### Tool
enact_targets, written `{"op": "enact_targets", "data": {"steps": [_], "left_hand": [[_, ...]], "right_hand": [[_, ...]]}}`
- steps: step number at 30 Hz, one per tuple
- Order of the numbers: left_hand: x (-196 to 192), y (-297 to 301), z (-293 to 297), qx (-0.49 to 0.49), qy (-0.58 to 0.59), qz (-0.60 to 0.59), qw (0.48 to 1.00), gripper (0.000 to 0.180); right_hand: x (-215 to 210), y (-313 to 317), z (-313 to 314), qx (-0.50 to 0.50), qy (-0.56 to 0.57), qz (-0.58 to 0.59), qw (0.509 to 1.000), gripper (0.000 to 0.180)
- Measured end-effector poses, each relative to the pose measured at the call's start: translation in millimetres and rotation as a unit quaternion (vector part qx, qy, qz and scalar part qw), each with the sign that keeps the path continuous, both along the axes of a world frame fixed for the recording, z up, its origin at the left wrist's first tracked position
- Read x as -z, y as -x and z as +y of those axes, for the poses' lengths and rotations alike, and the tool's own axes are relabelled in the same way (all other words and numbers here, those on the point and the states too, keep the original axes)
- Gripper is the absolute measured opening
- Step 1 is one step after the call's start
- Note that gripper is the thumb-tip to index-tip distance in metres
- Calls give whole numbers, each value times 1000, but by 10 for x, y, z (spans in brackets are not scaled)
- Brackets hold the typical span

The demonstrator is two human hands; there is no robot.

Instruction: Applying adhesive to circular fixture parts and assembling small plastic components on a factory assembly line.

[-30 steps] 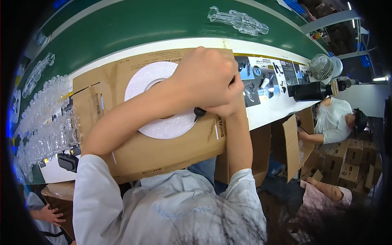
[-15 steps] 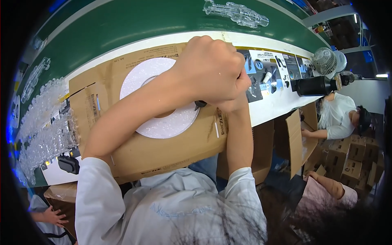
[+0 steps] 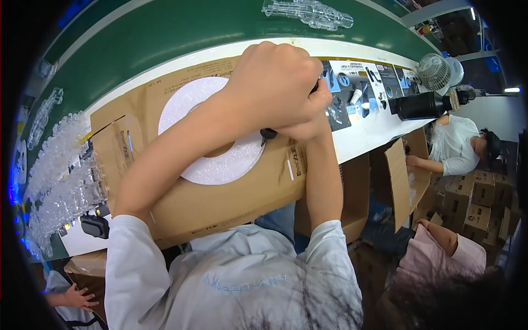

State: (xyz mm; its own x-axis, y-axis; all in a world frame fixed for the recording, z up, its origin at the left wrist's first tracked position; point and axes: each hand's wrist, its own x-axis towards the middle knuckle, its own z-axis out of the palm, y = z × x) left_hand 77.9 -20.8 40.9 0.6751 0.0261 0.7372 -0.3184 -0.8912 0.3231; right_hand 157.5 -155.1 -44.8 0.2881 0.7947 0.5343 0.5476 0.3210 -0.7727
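Observation:
My left hand (image 3: 275,82) is closed in a fist, its forearm crossing over a flat white ring-shaped roll (image 3: 190,99). Just below it and partly hidden, my right hand (image 3: 306,130) presses against it, fingers curled. A small black part (image 3: 268,133) sticks out under the joined hands, and a dark bit also peeks out by the left thumb. The rest of what they hold is covered, so its kind does not show. Beneath the roll lies a brown cardboard carton (image 3: 242,201) with dark print, right in front of me.
Clear plastic blister shells (image 3: 66,170) pile up at left, beside a black device (image 3: 94,225). Another clear shell (image 3: 308,14) lies on the green surface ahead. Printed cards (image 3: 357,91), a black cylinder (image 3: 421,105) and a small fan (image 3: 434,72) stand right. Co-workers sit near open cartons.
Both hands stay clasped together and have shifted slightly left and up. A dark bit now shows by the left thumb. The whole view has moved a little.

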Motion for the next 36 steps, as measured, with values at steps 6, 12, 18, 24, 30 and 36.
{"op": "enact_targets", "data": {"steps": [6, 12, 18, 24, 30, 36], "left_hand": [[-342, 225, 242, 78, 79, 94, 989, 31], [-130, 320, 642, 10, -96, 464, 880, 55], [104, 187, 535, -31, -196, 554, 809, 57], [68, 129, 721, -106, -238, 521, 813, 37], [-56, 241, 1168, -190, -151, 457, 856, 39], [-282, 177, 669, 139, 41, 99, 984, 35]], "right_hand": [[-365, 149, 57, 36, -81, 226, 970, 58], [-253, 48, 61, 62, -81, 307, 946, 56], [-247, 14, 88, 55, -114, 330, 935, 49], [-243, 30, 158, 65, -94, 304, 946, 48], [-272, 173, 277, 134, -62, 182, 972, 33], [-329, 460, 558, 153, -124, 173, 965, 23]]}}
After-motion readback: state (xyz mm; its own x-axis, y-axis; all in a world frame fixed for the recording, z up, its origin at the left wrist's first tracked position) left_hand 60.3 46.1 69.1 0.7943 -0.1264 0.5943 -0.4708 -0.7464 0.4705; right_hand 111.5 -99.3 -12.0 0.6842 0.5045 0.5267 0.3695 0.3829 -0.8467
